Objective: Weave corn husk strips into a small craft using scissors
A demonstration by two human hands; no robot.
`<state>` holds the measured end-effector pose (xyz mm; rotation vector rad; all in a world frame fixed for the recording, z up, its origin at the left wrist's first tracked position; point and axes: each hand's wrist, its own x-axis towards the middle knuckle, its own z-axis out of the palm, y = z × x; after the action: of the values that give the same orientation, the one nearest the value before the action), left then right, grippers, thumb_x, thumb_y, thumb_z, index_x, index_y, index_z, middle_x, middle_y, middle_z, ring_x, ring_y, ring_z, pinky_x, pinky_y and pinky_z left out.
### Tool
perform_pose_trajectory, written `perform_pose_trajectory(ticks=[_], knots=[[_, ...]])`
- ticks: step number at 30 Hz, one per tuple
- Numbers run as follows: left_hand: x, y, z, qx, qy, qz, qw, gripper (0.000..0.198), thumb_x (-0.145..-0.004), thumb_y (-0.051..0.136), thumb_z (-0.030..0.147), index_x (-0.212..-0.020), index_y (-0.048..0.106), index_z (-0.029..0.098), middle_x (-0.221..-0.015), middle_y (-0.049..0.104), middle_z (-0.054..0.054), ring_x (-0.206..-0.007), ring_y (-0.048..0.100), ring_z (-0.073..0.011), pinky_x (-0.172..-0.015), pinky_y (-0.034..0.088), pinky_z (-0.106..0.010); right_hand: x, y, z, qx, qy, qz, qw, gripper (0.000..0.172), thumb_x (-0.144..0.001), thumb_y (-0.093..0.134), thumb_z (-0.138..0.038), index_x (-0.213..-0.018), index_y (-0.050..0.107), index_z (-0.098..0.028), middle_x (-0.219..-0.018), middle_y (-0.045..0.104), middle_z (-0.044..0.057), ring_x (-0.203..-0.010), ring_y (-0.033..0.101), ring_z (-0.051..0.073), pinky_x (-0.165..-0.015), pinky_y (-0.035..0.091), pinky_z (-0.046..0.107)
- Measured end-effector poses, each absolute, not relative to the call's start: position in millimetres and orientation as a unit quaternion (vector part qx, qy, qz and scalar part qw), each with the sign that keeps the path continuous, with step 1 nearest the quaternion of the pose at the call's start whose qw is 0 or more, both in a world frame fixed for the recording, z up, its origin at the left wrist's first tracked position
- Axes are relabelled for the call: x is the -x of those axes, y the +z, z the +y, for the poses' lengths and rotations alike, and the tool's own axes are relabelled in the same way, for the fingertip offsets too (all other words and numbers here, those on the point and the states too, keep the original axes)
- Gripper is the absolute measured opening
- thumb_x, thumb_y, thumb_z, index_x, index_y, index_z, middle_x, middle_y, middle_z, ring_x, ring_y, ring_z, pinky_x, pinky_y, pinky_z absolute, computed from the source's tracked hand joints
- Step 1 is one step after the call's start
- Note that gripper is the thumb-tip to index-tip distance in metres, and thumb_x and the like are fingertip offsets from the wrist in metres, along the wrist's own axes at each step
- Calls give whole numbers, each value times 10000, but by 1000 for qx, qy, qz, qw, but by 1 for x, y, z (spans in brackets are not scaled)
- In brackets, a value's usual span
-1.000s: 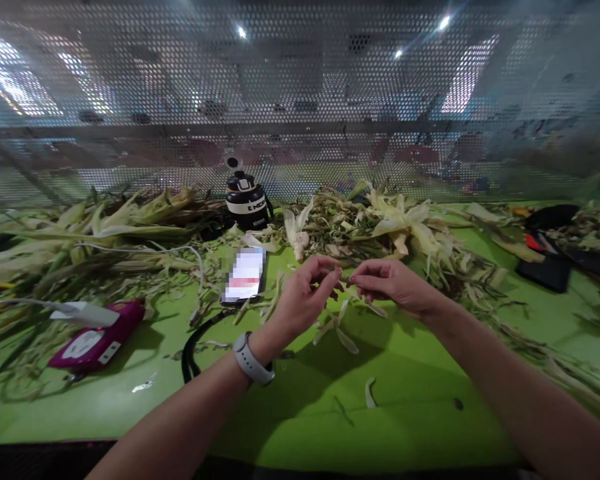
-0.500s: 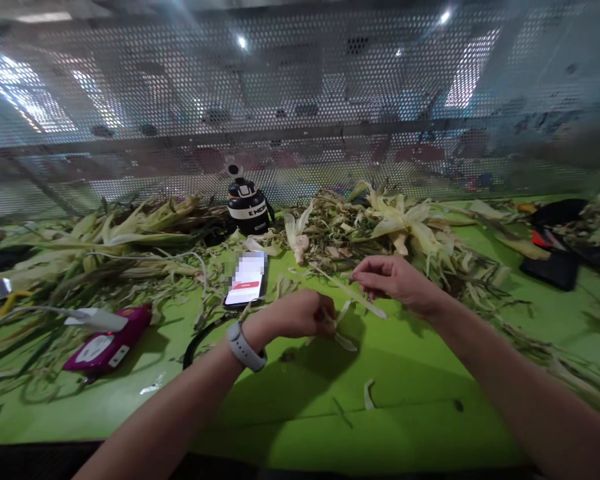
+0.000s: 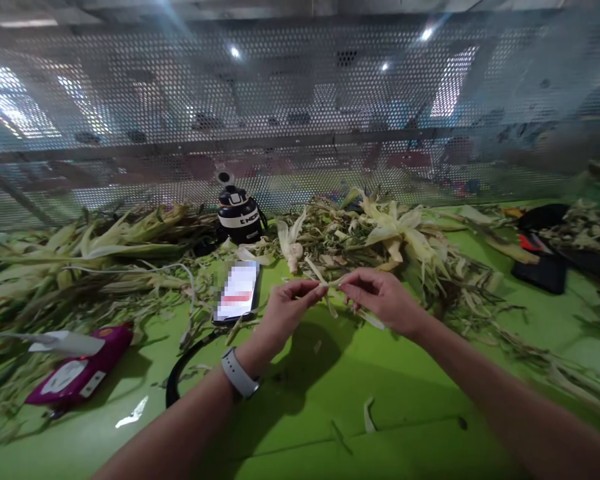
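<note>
My left hand (image 3: 291, 308), with a pale watch band (image 3: 239, 373) at its wrist, pinches one end of a thin corn husk strip (image 3: 333, 284) above the green table. Close on its right, my right hand (image 3: 383, 301) is closed on the other end of the same strip. Another pale husk strip (image 3: 371, 321) lies just under the right fingers. Beyond the hands a small husk figure (image 3: 293, 252), with a pale knobbly lower part, rests on the table. A large opened bunch of husk leaves (image 3: 397, 223) spreads behind my right hand.
Left of my hands lie a lit phone (image 3: 237, 291), a black loop (image 3: 173, 377) and a magenta power box (image 3: 80, 370) with a white plug and cable. A black bottle (image 3: 239, 217) stands at the back before a perforated metal screen (image 3: 290, 100). Husk heaps (image 3: 115, 233) cover the back left.
My left hand has moved up and forward to meet the right, its husk strip now stretched between both hands. The right hand has shifted slightly left and its fingers have closed. The view has shifted a little.
</note>
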<state>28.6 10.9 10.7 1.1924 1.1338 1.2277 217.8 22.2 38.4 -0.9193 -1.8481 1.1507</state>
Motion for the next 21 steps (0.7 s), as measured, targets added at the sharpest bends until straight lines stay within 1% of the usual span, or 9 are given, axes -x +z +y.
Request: perform_pose_trajectory(ticks=[3, 7, 12, 14, 17, 19, 21], knots=[[-30, 9, 7, -470, 514, 432, 573, 277, -609, 801, 350, -800, 720, 167, -712, 693, -12, -666, 578, -121, -654, 438, -247, -215, 29, 23, 359, 432, -734, 381, 187, -860, 583, -349, -872, 642, -172, -731, 607, 5, -612, 553, 110, -579, 480, 236], [-33, 9, 2, -445, 509, 412, 610, 305, -635, 795, 326, -878, 696, 173, -685, 677, 5, -656, 577, -110, -624, 418, -222, -214, 24, 22, 365, 375, -760, 385, 171, -879, 555, -317, -867, 638, -168, -733, 599, 6, -614, 552, 115, -583, 461, 240], [-32, 12, -2, -391, 488, 408, 665, 299, -656, 780, 269, -937, 701, 200, -796, 683, -3, -722, 589, -107, -617, 400, -203, -215, 26, 22, 378, 349, -768, 381, 161, -864, 575, -313, -864, 655, -172, -753, 626, 12, -623, 563, 118, -591, 454, 241], [-31, 13, -2, -383, 471, 400, 687, 279, -673, 766, 264, -941, 711, 208, -811, 695, -14, -759, 605, -118, -645, 410, -211, -215, 28, 23, 379, 359, -761, 385, 165, -855, 584, -322, -865, 658, -175, -745, 640, 13, -637, 571, 125, -604, 457, 245], [-30, 15, -1, -400, 455, 383, 698, 247, -688, 754, 267, -927, 728, 206, -825, 716, -29, -803, 614, -132, -730, 428, -236, -216, 32, 23, 384, 381, -743, 393, 187, -835, 600, -350, -841, 661, -173, -750, 660, 25, -671, 591, 143, -628, 472, 259], [-30, 16, -1, -416, 450, 382, 692, 214, -679, 761, 252, -884, 739, 196, -842, 721, -31, -809, 610, -134, -777, 428, -249, -215, 35, 23, 390, 388, -729, 406, 202, -814, 618, -370, -808, 658, -171, -735, 657, 27, -673, 592, 148, -635, 475, 265], [-32, 16, -2, -426, 451, 390, 680, 175, -657, 771, 227, -826, 744, 188, -833, 720, -25, -785, 601, -131, -783, 428, -253, -215, 37, 22, 393, 390, -717, 424, 214, -789, 640, -387, -776, 654, -173, -708, 647, 21, -666, 586, 149, -635, 476, 265]])
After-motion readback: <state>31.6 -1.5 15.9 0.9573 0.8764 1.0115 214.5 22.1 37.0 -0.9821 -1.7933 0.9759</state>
